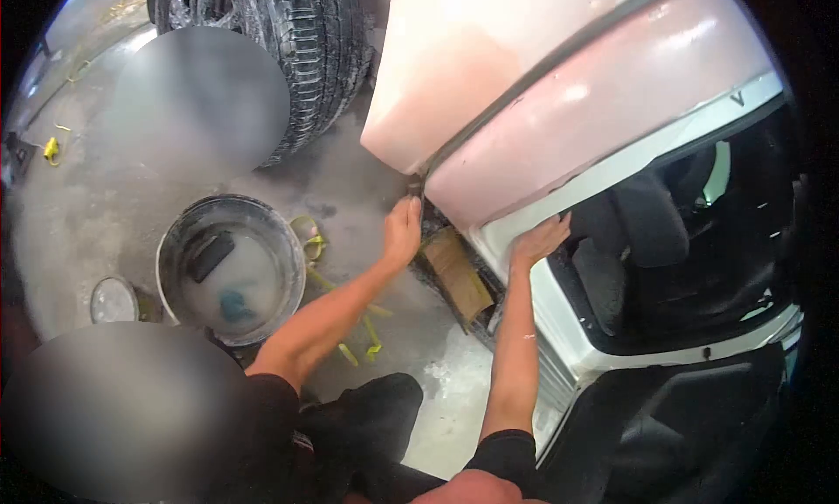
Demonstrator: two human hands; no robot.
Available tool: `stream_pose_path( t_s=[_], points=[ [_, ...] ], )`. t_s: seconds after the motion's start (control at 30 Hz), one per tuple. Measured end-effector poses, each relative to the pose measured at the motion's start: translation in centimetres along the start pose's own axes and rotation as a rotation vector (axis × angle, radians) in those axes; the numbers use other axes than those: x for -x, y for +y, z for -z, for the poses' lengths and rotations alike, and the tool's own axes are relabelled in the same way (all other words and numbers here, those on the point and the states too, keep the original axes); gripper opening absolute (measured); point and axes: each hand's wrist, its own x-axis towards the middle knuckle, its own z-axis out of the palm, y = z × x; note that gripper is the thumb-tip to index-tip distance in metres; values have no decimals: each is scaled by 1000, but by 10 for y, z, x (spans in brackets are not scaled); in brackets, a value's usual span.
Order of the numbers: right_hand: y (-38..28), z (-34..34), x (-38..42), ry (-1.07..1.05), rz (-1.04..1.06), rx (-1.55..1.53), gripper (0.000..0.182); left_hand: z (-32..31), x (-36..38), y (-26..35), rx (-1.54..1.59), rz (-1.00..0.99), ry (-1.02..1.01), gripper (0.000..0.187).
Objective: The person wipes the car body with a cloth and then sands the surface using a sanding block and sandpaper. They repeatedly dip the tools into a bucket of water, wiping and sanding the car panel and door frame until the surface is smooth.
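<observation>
My left hand (pixel 402 231) is closed at the lower corner of the pinkish body panels (pixel 524 137), beside the dark gap between them. What its fingers hold, if anything, is too small to make out. To the right, my right hand (pixel 540 240) rests on the white car frame (pixel 577 189), its fingers apart and curled over the edge of the dark window opening (pixel 647 242). Below and between the hands lies a brown block (pixel 457 275).
A bucket of cloudy water (pixel 166 250) with a dark block and a teal cloth stands at left, beside a small can (pixel 114 301). A tyre (pixel 319 62) is at the top. Yellow-green strips (pixel 371 333) lie on the floor. Blurred patches hide parts at left.
</observation>
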Motion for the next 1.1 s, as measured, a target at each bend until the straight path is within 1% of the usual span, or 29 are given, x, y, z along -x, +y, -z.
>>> stream_pose_path(
  t_s=[0.03,0.07,0.1,0.13,0.17,0.2,0.23,0.27,0.3,0.4,0.47,0.5,0.57,0.6,0.63,0.67,0.7,0.73,0.77,0.8,0.83,0.87,0.93,0.97,1.0,1.07,1.1],
  points=[
    [-7,-1,-1,8,-118,-109,52,10,5,-9,-70,51,-98,40],
    [23,-11,-5,57,90,14,50,22,13,-19,-152,113,-189,45],
    [60,-26,-3,89,284,121,49,33,14,-22,-131,131,-220,47],
    [54,-28,2,141,179,-52,47,45,16,-26,-126,170,-225,49],
    [71,-40,5,158,160,8,47,63,23,-12,-92,224,-175,49],
    [55,-32,2,84,-24,-149,49,80,26,4,-52,258,-117,49],
    [46,-26,5,100,64,-91,51,96,23,-4,-134,218,-64,48],
    [42,-27,3,100,-14,-152,54,112,20,-13,-201,171,-36,48],
    [25,-13,2,62,-76,-213,57,129,14,-16,-194,220,-50,47],
    [16,-11,6,113,61,-270,67,172,-3,6,-166,355,-91,46],
    [-6,-2,14,180,233,-292,74,195,-3,33,-151,449,-88,44],
    [-22,8,19,214,329,-292,77,199,0,52,-233,520,-62,42],
    [-87,36,75,-34,460,-567,85,206,12,67,-310,546,-94,40],
    [-117,48,107,-303,600,-584,95,212,19,74,-351,560,-95,39],
    [-152,58,140,-621,718,-678,104,218,25,89,-525,683,-180,35],
    [-189,80,169,-896,675,-663,110,235,23,51,-632,588,-316,35],
    [-218,88,197,-1011,581,-728,110,252,20,12,-733,477,-436,37],
    [-236,85,224,-1117,489,-788,111,261,22,-1,-701,493,-484,38],
    [-242,68,254,-1098,426,-853,111,269,24,-14,-667,510,-531,38],
    [-251,54,277,-1089,362,-914,112,269,31,7,-376,777,-358,43],
    [-263,53,285,-1148,175,-998,109,275,33,15,-210,878,-276,49],
    [-274,54,292,-1212,-22,-1068,107,290,25,8,-212,963,-305,50],
    [-288,57,301,-1127,130,-948,103,306,16,23,-101,1025,-366,49],
    [-294,57,304,-1081,209,-883,101,321,11,25,-116,766,-611,46],
    [-300,51,308,-1069,235,-840,96,338,2,24,-133,487,-839,43],
    [-307,43,314,-1045,285,-742,84,353,-11,20,-89,452,-976,40],
    [-311,41,318,-1046,230,-752,77,343,-18,14,-25,707,-889,40]
  ],
)
